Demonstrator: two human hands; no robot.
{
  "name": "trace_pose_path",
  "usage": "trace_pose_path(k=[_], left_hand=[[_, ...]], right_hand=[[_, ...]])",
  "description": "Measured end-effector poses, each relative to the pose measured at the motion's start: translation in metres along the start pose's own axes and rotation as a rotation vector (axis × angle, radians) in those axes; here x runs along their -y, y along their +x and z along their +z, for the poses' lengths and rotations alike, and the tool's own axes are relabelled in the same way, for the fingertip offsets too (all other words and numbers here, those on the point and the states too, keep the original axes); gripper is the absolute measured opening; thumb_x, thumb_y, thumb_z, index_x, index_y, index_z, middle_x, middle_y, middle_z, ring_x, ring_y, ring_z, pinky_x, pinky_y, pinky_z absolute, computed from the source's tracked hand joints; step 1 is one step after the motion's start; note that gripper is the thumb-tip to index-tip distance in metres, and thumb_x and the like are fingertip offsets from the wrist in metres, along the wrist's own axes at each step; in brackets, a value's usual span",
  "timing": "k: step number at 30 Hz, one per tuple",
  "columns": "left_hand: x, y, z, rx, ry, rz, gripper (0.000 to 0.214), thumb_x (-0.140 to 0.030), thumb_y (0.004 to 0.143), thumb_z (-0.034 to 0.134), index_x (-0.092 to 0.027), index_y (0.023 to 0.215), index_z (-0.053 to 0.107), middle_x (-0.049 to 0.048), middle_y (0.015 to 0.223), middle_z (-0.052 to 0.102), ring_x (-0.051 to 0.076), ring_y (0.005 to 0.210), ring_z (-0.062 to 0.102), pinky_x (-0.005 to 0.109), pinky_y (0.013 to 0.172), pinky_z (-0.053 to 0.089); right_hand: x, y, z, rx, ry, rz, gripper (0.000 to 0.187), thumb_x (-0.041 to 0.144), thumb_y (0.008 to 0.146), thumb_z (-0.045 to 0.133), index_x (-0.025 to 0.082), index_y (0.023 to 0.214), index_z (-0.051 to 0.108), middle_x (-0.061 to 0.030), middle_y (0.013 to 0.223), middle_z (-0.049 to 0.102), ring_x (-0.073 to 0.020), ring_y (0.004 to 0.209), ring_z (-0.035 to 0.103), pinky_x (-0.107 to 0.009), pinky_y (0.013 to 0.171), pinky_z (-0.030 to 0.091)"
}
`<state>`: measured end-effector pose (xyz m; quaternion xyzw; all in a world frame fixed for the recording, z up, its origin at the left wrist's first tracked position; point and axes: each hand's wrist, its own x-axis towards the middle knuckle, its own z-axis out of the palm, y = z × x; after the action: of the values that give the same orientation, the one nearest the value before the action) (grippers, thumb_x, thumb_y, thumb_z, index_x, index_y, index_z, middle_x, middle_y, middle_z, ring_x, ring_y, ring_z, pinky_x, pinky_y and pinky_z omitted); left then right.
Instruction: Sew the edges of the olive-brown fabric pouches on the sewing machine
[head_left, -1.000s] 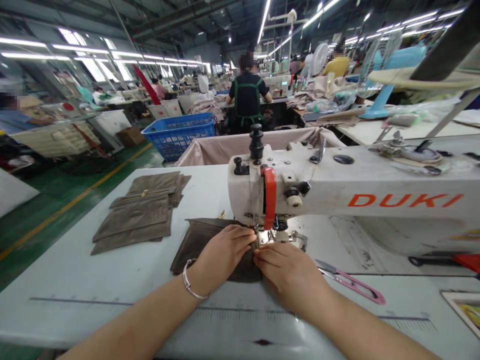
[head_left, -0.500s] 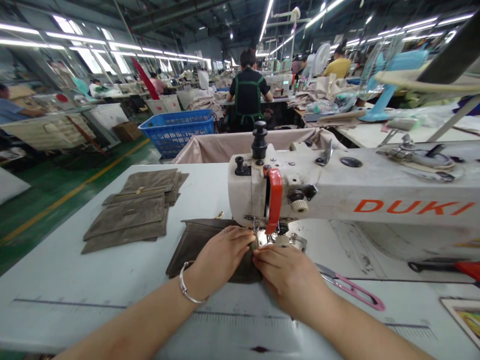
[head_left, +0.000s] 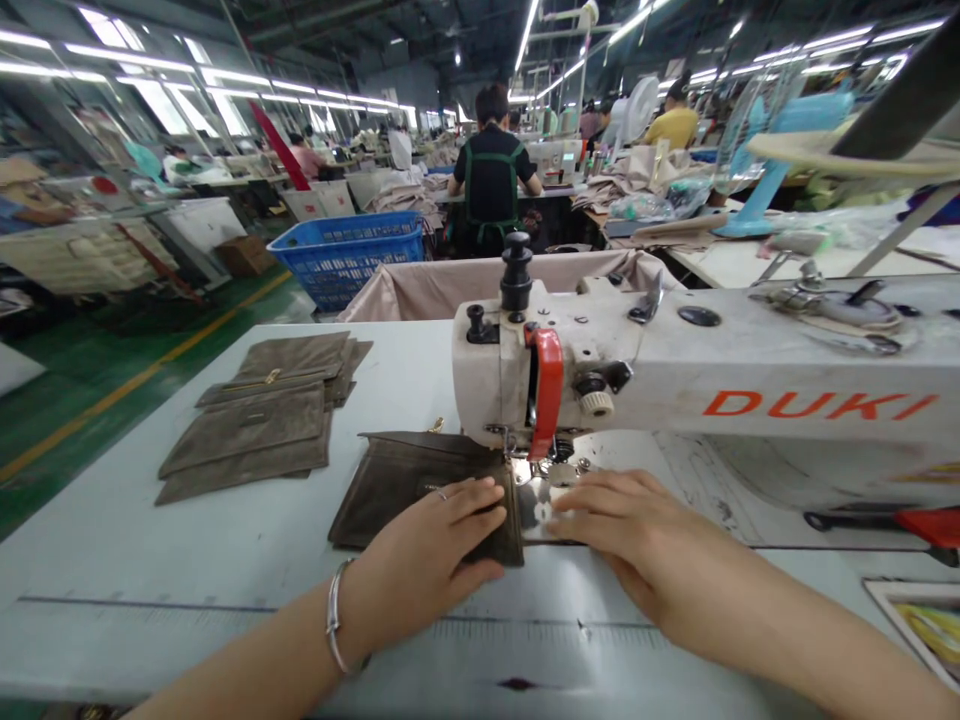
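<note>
Here in the head view we have the left hand point(head_left: 420, 560) laid over the dark brown pouch point(head_left: 390, 490), palm down, fingers stretched out and slightly parted, pinching nothing that we can see. A ring point(head_left: 442, 493) sits on one finger and a silver bracelet point(head_left: 335, 620) circles the wrist. The pouch lies flat on the pale table point(head_left: 262, 560), its right edge reaching in by the needle area of the white sewing machine point(head_left: 675, 350); whether the needle is in the cloth, we cannot tell.

Over to the right hand point(head_left: 637, 540): it's apart from the pouch, loosely bent over the bright metal plate point(head_left: 536, 505), fingers close together, the tips blurred, so we can't say whether they touch down. We see nothing in its grasp.

Out on our left, more brown pouches point(head_left: 251, 430) lie overlapped on the table, well apart from the hands. Beyond the machine we spot a blue basket point(head_left: 352, 260) and a co-worker point(head_left: 491, 175) seated with their back to us.
</note>
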<state>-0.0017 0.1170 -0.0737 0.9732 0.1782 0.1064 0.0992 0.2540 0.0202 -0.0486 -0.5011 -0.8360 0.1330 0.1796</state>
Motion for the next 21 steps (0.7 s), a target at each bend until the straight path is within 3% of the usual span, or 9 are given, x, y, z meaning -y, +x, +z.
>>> trace_pose_path(k=[2, 4, 6, 8, 12, 14, 17, 21], left_hand=[[-0.005, -0.003, 0.004, -0.057, -0.011, 0.029, 0.030, -0.020, 0.097, 0.053, -0.013, 0.124, 0.062, 0.0112, 0.136, 0.061, 0.023, 0.128, 0.055, 0.041, 0.110, 0.047], [-0.011, -0.001, 0.007, -0.107, -0.021, 0.015, 0.031, -0.009, 0.093, 0.046, -0.010, 0.120, 0.063, 0.0113, 0.130, 0.064, 0.022, 0.123, 0.058, 0.040, 0.109, 0.049], [-0.014, 0.003, 0.008, -0.116, -0.021, -0.029, 0.034, -0.006, 0.086, 0.050, -0.009, 0.118, 0.062, 0.0116, 0.125, 0.066, 0.024, 0.118, 0.059, 0.043, 0.107, 0.049], [-0.015, 0.006, 0.008, -0.097, -0.023, -0.066, 0.037, -0.008, 0.084, 0.055, -0.011, 0.121, 0.061, 0.0106, 0.120, 0.065, 0.026, 0.112, 0.059, 0.046, 0.103, 0.051], [-0.012, 0.007, 0.006, -0.177, -0.069, -0.089, 0.034, -0.014, 0.096, 0.049, -0.017, 0.128, 0.058, 0.0085, 0.120, 0.063, 0.022, 0.112, 0.057, 0.041, 0.102, 0.051], [-0.010, 0.006, 0.007, -0.234, -0.037, -0.026, 0.034, -0.013, 0.098, 0.044, -0.015, 0.131, 0.055, 0.0095, 0.126, 0.062, 0.021, 0.120, 0.054, 0.039, 0.108, 0.047], [-0.011, 0.006, 0.012, -0.156, 0.095, 0.102, 0.034, -0.011, 0.099, 0.039, -0.008, 0.130, 0.054, 0.0125, 0.131, 0.061, 0.023, 0.129, 0.050, 0.040, 0.115, 0.040], [-0.008, 0.006, 0.021, 0.037, 0.190, 0.112, 0.037, -0.015, 0.099, 0.044, -0.008, 0.134, 0.051, 0.0121, 0.139, 0.056, 0.026, 0.136, 0.044, 0.043, 0.121, 0.031]], right_hand=[[-0.009, 0.001, 0.000, -0.040, -0.086, 0.041, 0.046, -0.004, 0.078, 0.060, 0.028, 0.110, 0.065, -0.0012, 0.108, 0.066, -0.0228, 0.106, 0.057, -0.040, 0.093, 0.046], [-0.018, 0.010, 0.012, -0.123, -0.154, 0.098, 0.026, 0.005, 0.081, 0.068, 0.023, 0.100, 0.067, -0.0044, 0.097, 0.065, -0.0243, 0.096, 0.059, -0.039, 0.084, 0.050], [-0.022, 0.021, 0.027, -0.214, -0.196, 0.156, 0.006, 0.015, 0.087, 0.068, 0.017, 0.092, 0.065, -0.0088, 0.092, 0.063, -0.0264, 0.089, 0.058, -0.040, 0.077, 0.051], [-0.020, 0.028, 0.037, -0.267, -0.219, 0.166, 0.007, 0.019, 0.093, 0.060, 0.014, 0.089, 0.063, -0.0120, 0.090, 0.062, -0.0282, 0.086, 0.057, -0.042, 0.073, 0.051], [-0.001, 0.021, 0.041, -0.196, -0.152, -0.043, 0.010, 0.023, 0.096, 0.057, 0.019, 0.101, 0.064, -0.0090, 0.101, 0.065, -0.0254, 0.097, 0.059, -0.042, 0.086, 0.050], [0.009, 0.015, 0.039, -0.133, -0.063, -0.156, 0.016, 0.025, 0.097, 0.058, 0.020, 0.111, 0.063, -0.0078, 0.108, 0.066, -0.0239, 0.106, 0.058, -0.040, 0.095, 0.049], [0.018, 0.013, 0.040, -0.105, 0.022, -0.206, 0.011, 0.022, 0.096, 0.057, 0.018, 0.102, 0.065, -0.0065, 0.098, 0.067, -0.0227, 0.104, 0.061, -0.038, 0.094, 0.051], [0.018, 0.016, 0.045, -0.117, 0.052, -0.199, 0.011, 0.019, 0.096, 0.057, 0.017, 0.097, 0.067, -0.0060, 0.093, 0.068, -0.0220, 0.098, 0.063, -0.037, 0.088, 0.055]])
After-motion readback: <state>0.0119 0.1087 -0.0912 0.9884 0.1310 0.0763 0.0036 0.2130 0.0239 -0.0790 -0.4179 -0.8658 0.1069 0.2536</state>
